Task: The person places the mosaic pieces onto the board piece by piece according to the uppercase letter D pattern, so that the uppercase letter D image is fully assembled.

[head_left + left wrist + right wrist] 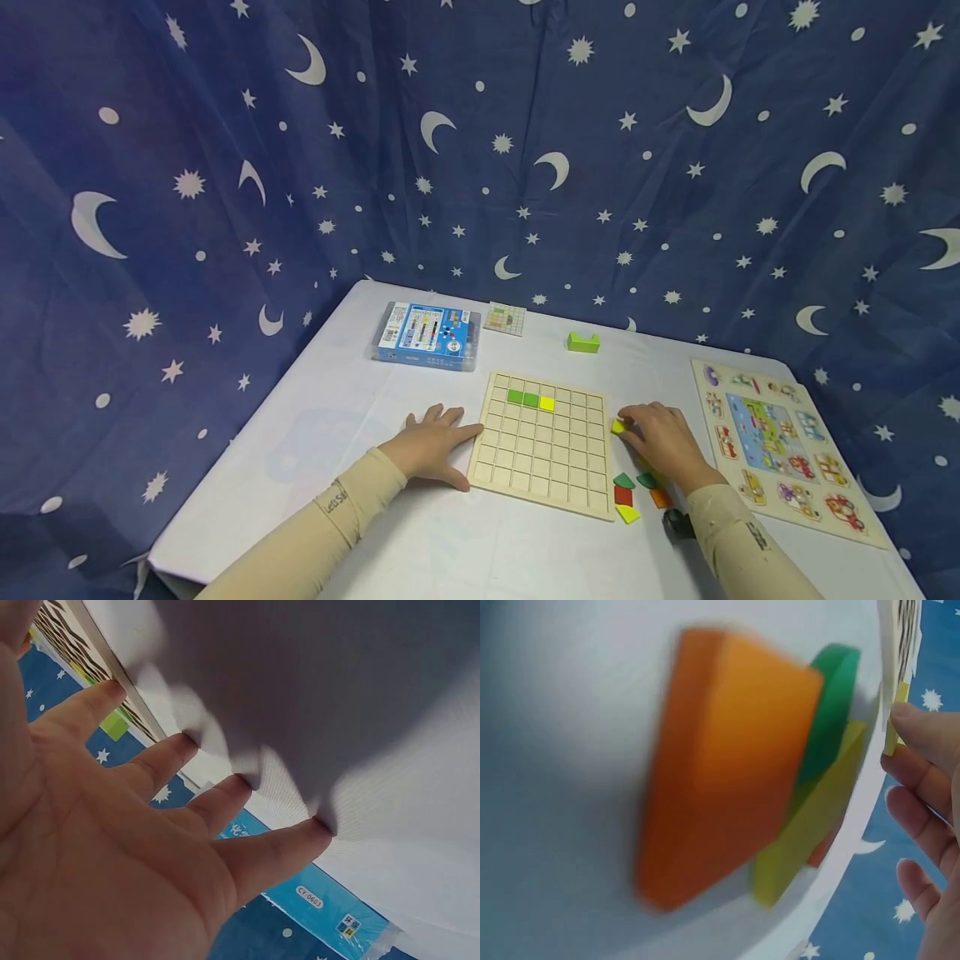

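A wooden grid board (540,454) lies on the white table, with two green squares (515,397) and a yellow square (547,404) side by side in an upper row. My left hand (431,446) is spread out on the table, thumb and fingertips at the board's left edge. Just off the right edge, my right hand (667,442) pinches a yellow tile (897,720) between thumb and forefinger. Loose pieces lie under and below that hand: a red square (623,496), an orange piece (735,750), green curved pieces (624,481) and yellow ones (627,513).
A blue boxed set (427,336) in clear plastic stands back left, beside a small pattern card (505,319). Behind the board is a light-green notched block (582,342). A picture puzzle board (772,492) lies at the right. Starry curtains (480,167) hang behind the table.
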